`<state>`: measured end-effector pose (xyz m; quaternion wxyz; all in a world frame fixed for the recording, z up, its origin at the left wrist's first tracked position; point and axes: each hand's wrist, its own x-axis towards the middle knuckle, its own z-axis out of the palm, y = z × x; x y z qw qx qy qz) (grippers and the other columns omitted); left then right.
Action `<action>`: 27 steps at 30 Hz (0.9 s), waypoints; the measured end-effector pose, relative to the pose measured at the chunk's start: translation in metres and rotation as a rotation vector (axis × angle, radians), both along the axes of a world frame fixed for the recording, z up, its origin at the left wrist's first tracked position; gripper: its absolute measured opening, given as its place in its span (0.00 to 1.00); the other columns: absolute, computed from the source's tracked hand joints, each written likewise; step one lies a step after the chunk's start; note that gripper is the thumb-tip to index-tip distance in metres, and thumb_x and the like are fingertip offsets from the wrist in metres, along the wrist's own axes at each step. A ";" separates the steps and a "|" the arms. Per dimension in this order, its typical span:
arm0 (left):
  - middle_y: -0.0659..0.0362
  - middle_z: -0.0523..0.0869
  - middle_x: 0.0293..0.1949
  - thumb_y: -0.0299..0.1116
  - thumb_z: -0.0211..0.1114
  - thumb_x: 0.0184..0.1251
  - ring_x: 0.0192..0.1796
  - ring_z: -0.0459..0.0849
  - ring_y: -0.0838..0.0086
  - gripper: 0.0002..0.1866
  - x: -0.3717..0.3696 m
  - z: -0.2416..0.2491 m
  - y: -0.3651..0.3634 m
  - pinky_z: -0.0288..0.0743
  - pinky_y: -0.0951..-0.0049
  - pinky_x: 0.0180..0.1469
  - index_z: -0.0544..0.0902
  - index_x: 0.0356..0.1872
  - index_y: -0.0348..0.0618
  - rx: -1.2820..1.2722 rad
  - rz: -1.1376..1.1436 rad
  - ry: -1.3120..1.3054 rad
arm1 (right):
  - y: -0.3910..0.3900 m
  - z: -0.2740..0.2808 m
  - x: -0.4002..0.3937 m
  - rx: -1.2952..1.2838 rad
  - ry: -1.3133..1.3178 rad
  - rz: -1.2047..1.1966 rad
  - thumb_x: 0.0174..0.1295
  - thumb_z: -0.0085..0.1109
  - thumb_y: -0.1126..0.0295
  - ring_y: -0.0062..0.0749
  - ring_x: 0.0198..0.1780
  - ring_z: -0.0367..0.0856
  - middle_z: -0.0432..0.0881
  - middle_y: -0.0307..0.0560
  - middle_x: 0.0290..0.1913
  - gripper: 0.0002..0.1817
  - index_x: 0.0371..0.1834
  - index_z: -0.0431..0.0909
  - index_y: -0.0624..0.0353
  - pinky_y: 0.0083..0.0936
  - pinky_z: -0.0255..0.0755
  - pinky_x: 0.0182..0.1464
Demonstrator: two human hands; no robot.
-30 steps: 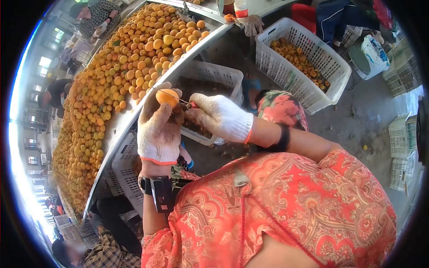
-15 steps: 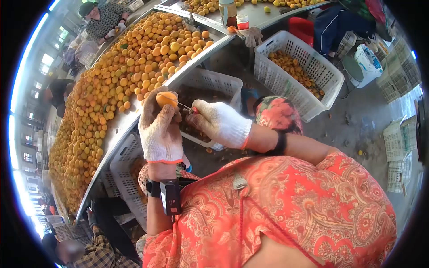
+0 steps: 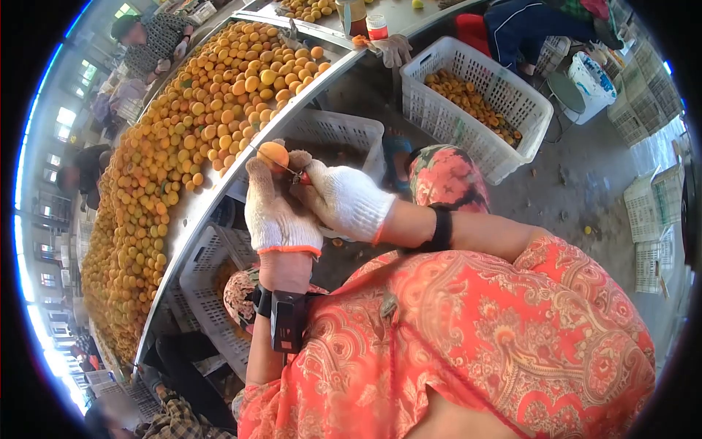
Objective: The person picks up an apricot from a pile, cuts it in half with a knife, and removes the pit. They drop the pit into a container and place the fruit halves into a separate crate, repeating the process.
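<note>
My left hand (image 3: pixel 284 212), in a stained white work glove, is closed around an orange apricot (image 3: pixel 272 154). The fruit shows above its fingertips. My right hand (image 3: pixel 349 201), gloved too, grips a small red-handled knife (image 3: pixel 300 178). Its thin metal blade lies across the front of the apricot. Both hands are close together, fingertips almost meeting, in front of the table edge. The palm side of the right hand and most of the knife handle are hidden.
A metal-edged table (image 3: pixel 191 233) bears a big heap of apricots (image 3: pixel 197 110). White crates stand below it, and a crate (image 3: pixel 479 110) at the right holds halved apricots. A glove (image 3: pixel 393 50) and a red-labelled jar (image 3: pixel 376 28) sit at the table corner. Co-workers sit around.
The right hand has moved left, in toward the left hand, bringing the blade from the apricot's side across its face. The left hand has shifted slightly right and tilted.
</note>
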<state>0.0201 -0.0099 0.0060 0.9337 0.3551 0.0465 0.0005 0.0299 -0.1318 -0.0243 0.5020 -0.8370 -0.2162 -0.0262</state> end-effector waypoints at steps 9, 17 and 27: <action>0.50 0.85 0.45 0.53 0.65 0.70 0.47 0.82 0.62 0.24 0.004 0.007 0.000 0.78 0.62 0.54 0.79 0.52 0.41 0.141 0.024 -0.036 | -0.007 0.018 -0.003 0.003 -0.079 -0.024 0.71 0.53 0.58 0.58 0.32 0.84 0.84 0.60 0.28 0.18 0.48 0.72 0.63 0.48 0.76 0.34; 0.56 0.84 0.45 0.42 0.58 0.76 0.44 0.81 0.72 0.18 -0.004 0.024 -0.016 0.76 0.69 0.50 0.78 0.55 0.39 0.608 0.221 -0.279 | -0.016 0.019 -0.006 0.079 -0.159 0.031 0.72 0.53 0.57 0.58 0.33 0.84 0.83 0.61 0.29 0.19 0.52 0.71 0.64 0.46 0.77 0.35; 0.53 0.84 0.43 0.57 0.57 0.75 0.50 0.81 0.65 0.27 0.005 0.017 -0.005 0.75 0.63 0.58 0.78 0.52 0.39 0.408 0.100 0.025 | -0.008 0.007 -0.010 0.111 -0.115 -0.045 0.73 0.52 0.63 0.63 0.32 0.82 0.80 0.62 0.27 0.11 0.44 0.68 0.60 0.49 0.72 0.31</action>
